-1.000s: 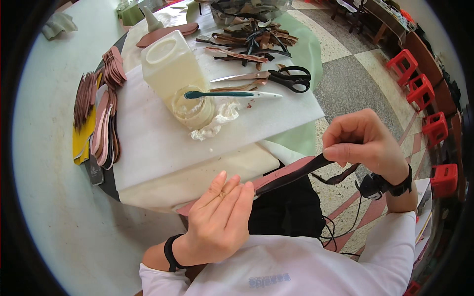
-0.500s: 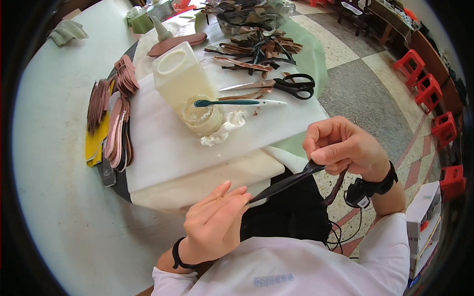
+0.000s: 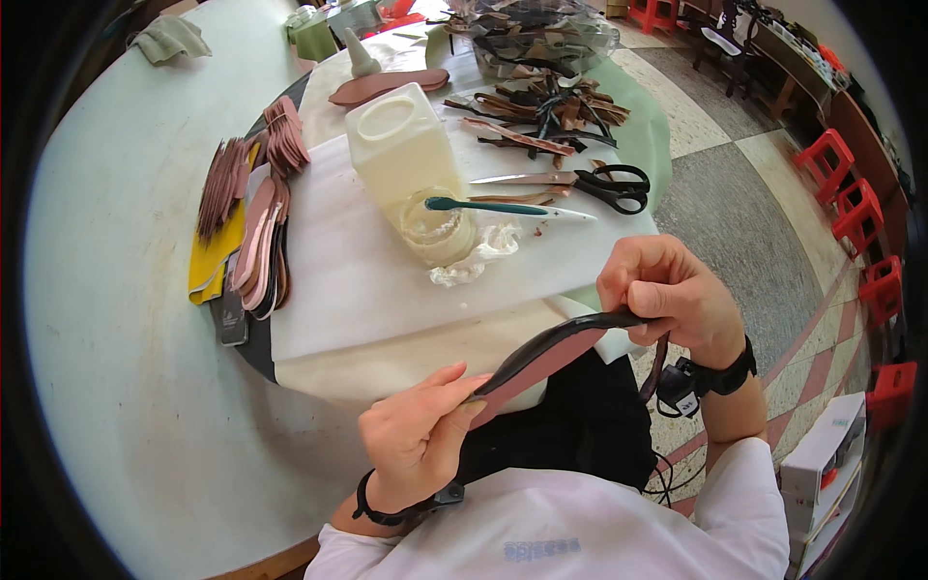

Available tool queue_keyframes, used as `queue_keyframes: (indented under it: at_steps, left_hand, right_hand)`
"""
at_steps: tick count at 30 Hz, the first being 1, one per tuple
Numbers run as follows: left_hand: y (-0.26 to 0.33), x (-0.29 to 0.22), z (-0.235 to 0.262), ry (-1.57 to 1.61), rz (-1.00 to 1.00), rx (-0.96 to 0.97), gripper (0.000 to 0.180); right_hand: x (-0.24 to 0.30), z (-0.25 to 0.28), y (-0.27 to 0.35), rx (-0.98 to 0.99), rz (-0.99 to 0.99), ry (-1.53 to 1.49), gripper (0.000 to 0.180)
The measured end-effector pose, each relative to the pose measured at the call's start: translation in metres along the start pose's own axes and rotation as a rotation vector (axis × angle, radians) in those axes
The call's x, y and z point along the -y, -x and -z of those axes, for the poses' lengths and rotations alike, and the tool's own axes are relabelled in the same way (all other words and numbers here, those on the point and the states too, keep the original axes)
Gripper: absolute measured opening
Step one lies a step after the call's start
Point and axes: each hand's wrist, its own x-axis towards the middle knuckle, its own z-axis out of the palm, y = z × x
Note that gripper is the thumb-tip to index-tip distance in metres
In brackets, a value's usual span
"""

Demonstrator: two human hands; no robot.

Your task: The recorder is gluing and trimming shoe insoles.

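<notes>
Between my two hands is a pink shoe insole (image 3: 553,372) with black edging (image 3: 541,340) along its upper rim. My left hand (image 3: 418,435) pinches one end of it between thumb and fingers. At the other end my right hand (image 3: 672,295) grips the insole and the edging, fingers curled. A loose dark tail of strip (image 3: 655,372) hangs below the right hand. The insole is held tilted above my lap, its right end higher. How far the edging goes round the far side is hidden.
On the white sheet (image 3: 329,300) stand a plastic bottle (image 3: 401,135) and a glue pot (image 3: 435,237) with a toothbrush (image 3: 503,206) across it. Scissors (image 3: 604,184) and leather scraps (image 3: 551,111) lie beyond. Stacked insoles (image 3: 261,232) are left. Red stools (image 3: 855,213) stand right.
The insole has turned in my hands: before, a narrow dark edge showed, and now its pink face does. The view has shifted slightly, and both hands keep their hold.
</notes>
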Motion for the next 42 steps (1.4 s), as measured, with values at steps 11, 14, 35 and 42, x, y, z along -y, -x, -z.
queue_keyframes:
  at_steps: [11, 14, 35, 42]
  left_hand:
    - [0.017, 0.013, -0.001, 0.284, 0.371, -0.172, 0.018]
    - [0.019, 0.015, -0.001, 0.452, 0.411, -0.251, 0.018]
    - [0.014, 0.034, -0.013, 0.754, 0.608, -0.354, 0.018]
    - [0.011, 0.040, -0.015, 0.837, 0.651, -0.365, 0.019]
  right_hand:
    - [-0.015, -0.018, -0.011, -0.082, 0.464, 0.772, 0.026]
    - [-0.024, -0.022, -0.015, -0.136, 0.618, 1.042, 0.028]
    - [-0.085, -0.037, -0.043, -0.320, 0.820, 1.403, 0.053]
    - [-0.093, -0.038, -0.045, -0.291, 0.775, 1.479, 0.053]
